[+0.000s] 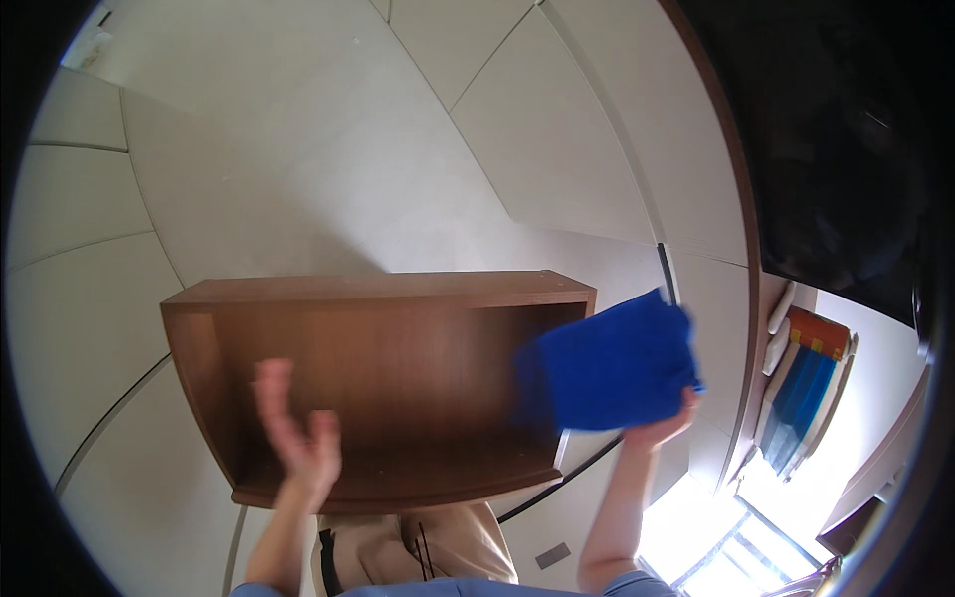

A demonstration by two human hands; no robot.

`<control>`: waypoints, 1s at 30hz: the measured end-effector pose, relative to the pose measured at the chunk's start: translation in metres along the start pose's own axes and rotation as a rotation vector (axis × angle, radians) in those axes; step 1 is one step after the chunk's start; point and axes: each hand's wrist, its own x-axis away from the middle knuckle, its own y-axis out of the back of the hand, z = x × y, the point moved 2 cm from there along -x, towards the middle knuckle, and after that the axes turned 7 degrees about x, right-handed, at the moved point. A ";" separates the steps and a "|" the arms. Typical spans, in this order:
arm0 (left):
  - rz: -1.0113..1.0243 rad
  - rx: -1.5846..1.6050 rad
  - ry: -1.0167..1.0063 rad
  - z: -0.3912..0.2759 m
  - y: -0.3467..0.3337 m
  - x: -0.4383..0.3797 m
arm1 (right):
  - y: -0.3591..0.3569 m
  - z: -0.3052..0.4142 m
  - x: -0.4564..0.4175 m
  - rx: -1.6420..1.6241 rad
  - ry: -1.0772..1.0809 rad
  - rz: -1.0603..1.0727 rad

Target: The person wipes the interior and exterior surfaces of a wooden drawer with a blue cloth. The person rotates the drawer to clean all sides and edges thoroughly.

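Observation:
Below me is a brown wooden drawer with raised sides, and its visible inside holds nothing. My right hand grips the lower right edge of a blue cloth. The cloth spreads over the drawer's right end and hides that corner; its left edge is motion-blurred. Over the left part of the drawer is my left hand, holding nothing, with thumb and fingers apart. Motion blurs its fingertips.
Pale cabinet fronts line the left and the right. A glossy black panel stands at upper right, beside a colourful striped object. Pale floor lies beyond the drawer. Bright window light enters at lower right.

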 end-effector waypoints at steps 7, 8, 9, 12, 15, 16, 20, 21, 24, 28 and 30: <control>-0.252 -0.688 0.021 0.088 0.227 -0.041 | -0.048 -0.052 -0.183 0.647 -0.340 0.643; -0.189 -0.653 0.093 0.103 0.248 -0.037 | -0.084 -0.069 -0.177 0.878 -0.439 0.639; -0.121 -0.610 0.161 0.115 0.258 -0.035 | -0.101 -0.088 -0.180 1.065 -0.571 0.719; -0.019 -0.373 0.220 0.140 0.247 -0.030 | -0.130 -0.123 -0.180 1.551 -0.626 0.908; -0.176 -0.256 0.387 0.168 0.246 -0.024 | -0.145 -0.137 -0.177 1.832 -0.591 0.948; -0.192 -0.228 0.423 0.168 0.244 -0.026 | -0.154 -0.138 -0.171 1.854 -0.606 0.979; -0.197 -0.158 0.387 0.164 0.238 -0.028 | -0.177 -0.154 -0.146 2.070 -0.625 0.981; -0.189 -0.136 0.387 0.161 0.235 -0.031 | -0.181 -0.160 -0.138 2.066 -0.624 1.014; -0.172 -0.105 0.388 0.155 0.233 -0.030 | -0.194 -0.179 -0.115 2.041 -0.619 1.109; -0.161 -0.129 0.374 0.142 0.223 -0.042 | -0.236 -0.218 -0.047 1.950 -0.520 1.222; -0.162 -0.144 0.388 0.137 0.220 -0.046 | -0.271 -0.241 0.003 1.738 -0.743 1.316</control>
